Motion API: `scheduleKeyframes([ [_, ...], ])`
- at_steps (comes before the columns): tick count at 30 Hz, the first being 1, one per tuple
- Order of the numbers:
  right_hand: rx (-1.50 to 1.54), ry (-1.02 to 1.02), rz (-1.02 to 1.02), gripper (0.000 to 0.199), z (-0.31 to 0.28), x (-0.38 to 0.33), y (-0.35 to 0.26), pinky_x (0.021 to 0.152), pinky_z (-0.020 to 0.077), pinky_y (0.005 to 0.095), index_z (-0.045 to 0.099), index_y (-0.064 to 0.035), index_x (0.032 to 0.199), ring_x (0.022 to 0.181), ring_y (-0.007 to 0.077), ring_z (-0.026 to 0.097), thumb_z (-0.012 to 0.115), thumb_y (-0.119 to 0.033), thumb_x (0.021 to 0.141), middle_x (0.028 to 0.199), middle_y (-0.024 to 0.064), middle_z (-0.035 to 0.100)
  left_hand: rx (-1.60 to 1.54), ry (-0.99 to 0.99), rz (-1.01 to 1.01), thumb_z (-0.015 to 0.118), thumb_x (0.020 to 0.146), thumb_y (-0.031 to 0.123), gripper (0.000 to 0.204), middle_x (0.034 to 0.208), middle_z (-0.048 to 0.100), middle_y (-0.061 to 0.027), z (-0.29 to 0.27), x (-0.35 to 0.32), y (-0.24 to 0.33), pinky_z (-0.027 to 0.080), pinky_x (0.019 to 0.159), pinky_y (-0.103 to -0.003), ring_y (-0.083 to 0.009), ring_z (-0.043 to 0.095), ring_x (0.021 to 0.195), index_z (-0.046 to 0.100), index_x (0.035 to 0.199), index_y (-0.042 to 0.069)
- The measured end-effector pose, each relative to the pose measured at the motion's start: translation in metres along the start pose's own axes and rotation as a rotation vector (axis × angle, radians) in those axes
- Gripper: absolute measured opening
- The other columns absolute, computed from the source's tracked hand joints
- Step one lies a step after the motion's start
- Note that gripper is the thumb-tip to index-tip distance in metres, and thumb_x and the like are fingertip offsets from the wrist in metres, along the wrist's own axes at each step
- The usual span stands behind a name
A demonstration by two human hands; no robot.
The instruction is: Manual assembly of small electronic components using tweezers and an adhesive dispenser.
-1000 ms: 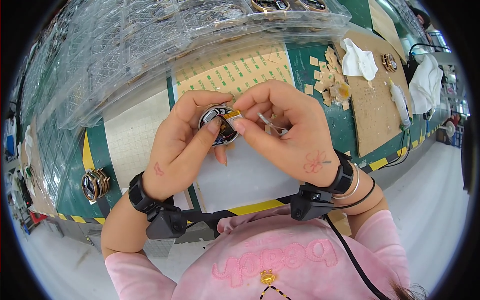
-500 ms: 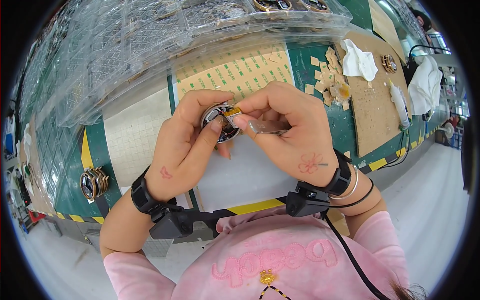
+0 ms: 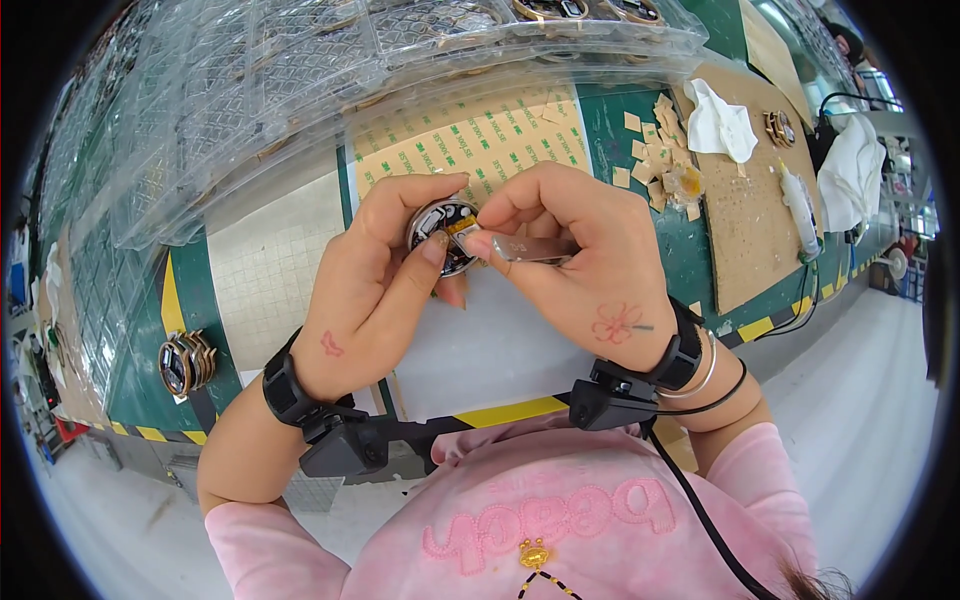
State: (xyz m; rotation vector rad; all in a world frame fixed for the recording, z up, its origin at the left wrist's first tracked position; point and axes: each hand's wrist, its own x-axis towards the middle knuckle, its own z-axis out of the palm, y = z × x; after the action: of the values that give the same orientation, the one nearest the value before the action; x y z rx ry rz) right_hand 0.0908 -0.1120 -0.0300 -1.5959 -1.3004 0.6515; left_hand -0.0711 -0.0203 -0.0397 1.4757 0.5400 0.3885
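My left hand (image 3: 372, 268) is closed round the rim of an open round watch case (image 3: 424, 224), its thumb lying over the face. Dark and silver electronic parts show inside the case. My right hand (image 3: 592, 248) pinches a small silver block with yellow tape (image 3: 464, 229), like a watch battery, at the case's right side. Whether the block is seated inside or only rests over the case, I cannot tell. Flat metal tweezers (image 3: 530, 249) are tucked between the right thumb and curled fingers; their far end is hidden in the palm.
Stacked clear plastic trays (image 3: 300, 70) with watch cases fill the back left. A tan adhesive sheet (image 3: 430, 140) lies beyond my hands. To the right are small tan squares (image 3: 655, 150), a board (image 3: 750, 230), a white cloth (image 3: 722, 120) and a glue tube (image 3: 800, 210). Watch cases (image 3: 187, 363) stand at left.
The watch case has tilted slightly and its inside faces up more. The right fingertips and tweezers have shifted a little; both hands keep their hold.
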Motion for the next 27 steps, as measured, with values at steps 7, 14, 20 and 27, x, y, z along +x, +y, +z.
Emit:
scheduleKeyframes([
  [7, 0.058, -0.021, 0.049, 0.013, 0.000, 0.001, -0.003, 0.051, 0.0378, 0.0179, 0.063, -0.0027, 0.083, 0.056, 0.0019, 0.045, 0.075, -0.004, 0.076, 0.070, -0.0013, 0.060, -0.027, -0.044, 0.000, 0.039, 0.091, -0.007, 0.041, 0.106, 0.052, -0.0099, 0.000, 0.000, 0.002, 0.048, 0.070, -0.024, -0.0116, 0.057, 0.078, 0.039, 0.131, 0.001],
  [14, 0.019, 0.042, -0.012, 0.012, 0.006, 0.000, 0.002, 0.051, 0.0391, 0.0189, 0.067, -0.0037, 0.086, 0.056, 0.0030, 0.048, 0.074, -0.003, 0.077, 0.071, -0.0005, 0.062, -0.083, -0.022, -0.029, 0.038, 0.091, -0.007, 0.043, 0.107, 0.052, -0.0092, 0.000, 0.001, 0.000, 0.049, 0.072, -0.024, -0.0117, 0.057, 0.080, 0.037, 0.133, 0.002],
  [20, -0.050, 0.099, -0.238, 0.016, 0.010, 0.004, 0.010, 0.050, 0.0408, 0.0205, 0.068, -0.0047, 0.091, 0.057, 0.0062, 0.051, 0.071, 0.001, 0.077, 0.077, 0.0028, 0.063, -0.165, -0.014, -0.018, 0.039, 0.093, -0.004, 0.044, 0.109, 0.052, -0.0082, -0.002, 0.001, -0.002, 0.049, 0.073, -0.024, -0.0116, 0.058, 0.081, 0.034, 0.136, 0.005],
  [27, -0.099, 0.071, -0.248, 0.022, 0.008, 0.004, 0.006, 0.051, 0.0428, 0.0218, 0.069, -0.0062, 0.094, 0.061, 0.0099, 0.054, 0.069, 0.005, 0.075, 0.085, 0.0049, 0.061, -0.242, 0.049, -0.048, 0.046, 0.096, 0.011, 0.043, 0.101, 0.059, -0.0048, 0.000, 0.001, -0.003, 0.045, 0.065, -0.018, -0.0091, 0.060, 0.078, 0.033, 0.137, 0.007],
])
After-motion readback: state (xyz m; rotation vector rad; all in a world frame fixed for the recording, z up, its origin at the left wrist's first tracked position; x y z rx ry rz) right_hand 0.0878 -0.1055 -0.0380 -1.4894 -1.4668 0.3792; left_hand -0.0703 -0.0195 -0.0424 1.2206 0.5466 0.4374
